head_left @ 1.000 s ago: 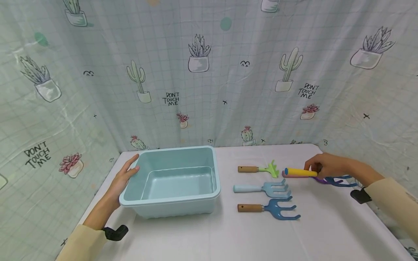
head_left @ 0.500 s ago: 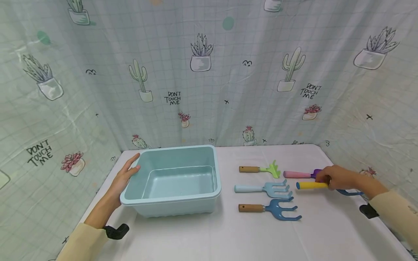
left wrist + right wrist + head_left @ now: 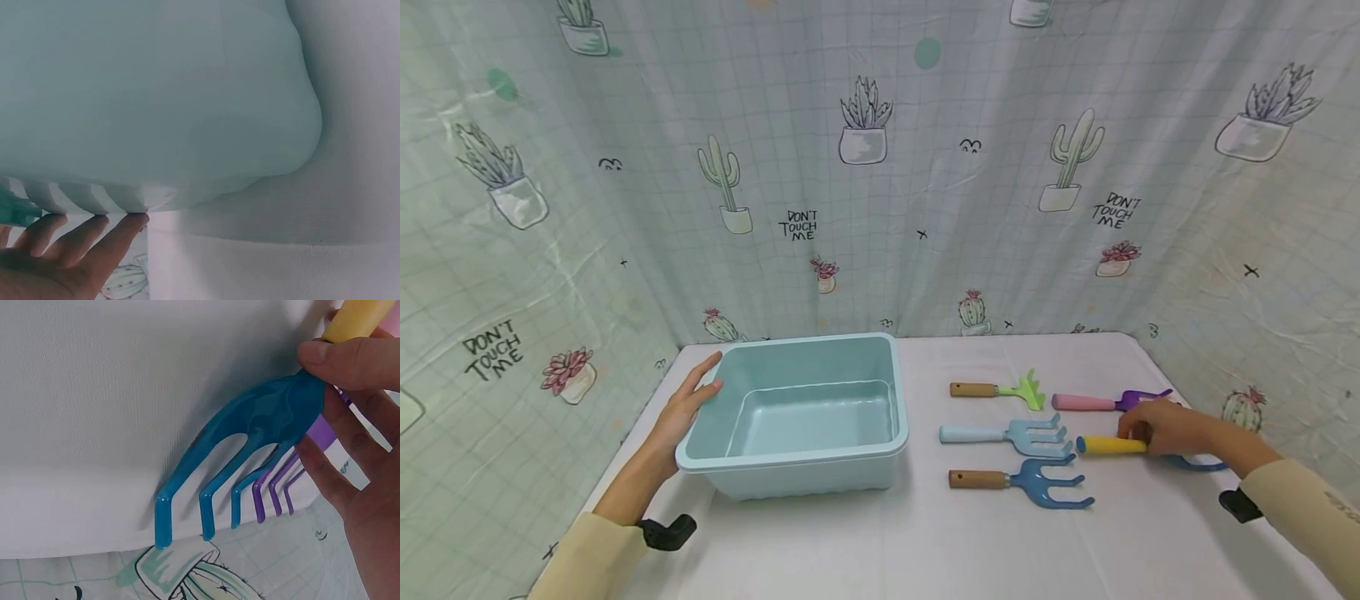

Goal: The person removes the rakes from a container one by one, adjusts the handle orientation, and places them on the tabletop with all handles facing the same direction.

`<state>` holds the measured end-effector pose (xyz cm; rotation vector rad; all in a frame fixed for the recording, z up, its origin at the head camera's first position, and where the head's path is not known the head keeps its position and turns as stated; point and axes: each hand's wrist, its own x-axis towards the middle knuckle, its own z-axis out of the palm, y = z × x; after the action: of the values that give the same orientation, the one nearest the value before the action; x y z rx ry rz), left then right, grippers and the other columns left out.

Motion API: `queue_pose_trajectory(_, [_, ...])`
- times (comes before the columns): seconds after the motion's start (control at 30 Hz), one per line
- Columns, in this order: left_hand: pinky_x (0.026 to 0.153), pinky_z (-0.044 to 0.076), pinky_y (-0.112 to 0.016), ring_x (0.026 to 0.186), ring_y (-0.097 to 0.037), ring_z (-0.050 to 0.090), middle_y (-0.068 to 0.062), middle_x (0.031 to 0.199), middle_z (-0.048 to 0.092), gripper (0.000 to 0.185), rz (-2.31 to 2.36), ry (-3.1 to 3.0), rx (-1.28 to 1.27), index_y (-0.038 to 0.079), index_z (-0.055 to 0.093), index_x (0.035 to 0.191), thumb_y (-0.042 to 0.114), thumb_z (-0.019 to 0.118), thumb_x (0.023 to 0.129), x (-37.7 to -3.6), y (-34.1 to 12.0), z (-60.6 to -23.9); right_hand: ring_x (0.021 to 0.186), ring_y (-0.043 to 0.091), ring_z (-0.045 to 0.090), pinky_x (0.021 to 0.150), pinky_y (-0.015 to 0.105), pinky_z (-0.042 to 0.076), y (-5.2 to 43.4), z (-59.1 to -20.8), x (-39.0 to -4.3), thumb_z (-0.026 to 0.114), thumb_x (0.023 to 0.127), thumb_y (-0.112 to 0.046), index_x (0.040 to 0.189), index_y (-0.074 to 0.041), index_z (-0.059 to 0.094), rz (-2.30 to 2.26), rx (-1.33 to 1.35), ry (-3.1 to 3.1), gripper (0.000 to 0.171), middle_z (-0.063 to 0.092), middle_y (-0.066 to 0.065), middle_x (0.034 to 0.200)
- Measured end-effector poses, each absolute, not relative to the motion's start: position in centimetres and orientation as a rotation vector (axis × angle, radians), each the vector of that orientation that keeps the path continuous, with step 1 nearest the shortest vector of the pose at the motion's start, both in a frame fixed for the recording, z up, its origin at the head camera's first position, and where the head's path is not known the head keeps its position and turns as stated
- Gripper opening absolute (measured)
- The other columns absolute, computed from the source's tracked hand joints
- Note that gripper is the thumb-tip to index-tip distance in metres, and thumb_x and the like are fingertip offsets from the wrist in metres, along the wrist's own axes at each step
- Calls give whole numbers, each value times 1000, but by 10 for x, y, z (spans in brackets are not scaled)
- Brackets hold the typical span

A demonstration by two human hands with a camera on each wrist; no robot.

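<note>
My left hand (image 3: 676, 421) holds the left rim of a light-blue plastic basin (image 3: 790, 467), thumb over the edge. In the left wrist view, its fingertips (image 3: 135, 219) touch the outer wall. My right hand (image 3: 1172, 429) pinches a hand rake with a yellow handle (image 3: 1112, 446) near its neck. The rake's blue head (image 3: 269, 415), tines bent down, shows in the right wrist view; in the head view the hand partly hides it. Just behind lies a purple hand rake (image 3: 1131, 401) with a pink handle (image 3: 1084, 402).
Left of the right hand lie a small green rake (image 3: 1030, 390), a light-blue rake (image 3: 1030, 435) and a blue rake (image 3: 1045, 483), handles pointing left. The white table (image 3: 925, 550) is enclosed by a cactus-print curtain (image 3: 917, 192).
My right hand has carried the yellow-handled rake off the purple one, right and toward me, and lowered it to the table in front of it. The left hand stays on the basin.
</note>
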<state>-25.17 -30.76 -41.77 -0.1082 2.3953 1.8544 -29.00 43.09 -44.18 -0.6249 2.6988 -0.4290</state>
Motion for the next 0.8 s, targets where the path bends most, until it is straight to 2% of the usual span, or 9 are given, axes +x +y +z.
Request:
queue_pose_trajectory(0.2, [115, 35, -64, 158, -47, 19, -7, 176, 2, 64, 1860, 2392, -110, 43, 2, 166, 45, 36, 111, -252, -308, -419, 82, 10, 53, 71, 22, 52, 427, -446, -291, 78, 77, 5, 101, -23, 66, -389, -594, 2699, 38, 61, -8, 89])
queue_pose_trajectory(0.8, [115, 36, -65, 158, -48, 21, -5, 177, 1, 64, 1844, 2403, -110, 44, 2, 165, 46, 35, 111, -252, -304, -417, 84, 11, 52, 74, 23, 51, 424, -447, -290, 78, 77, 4, 99, -23, 66, -376, -572, 2699, 37, 58, -8, 88])
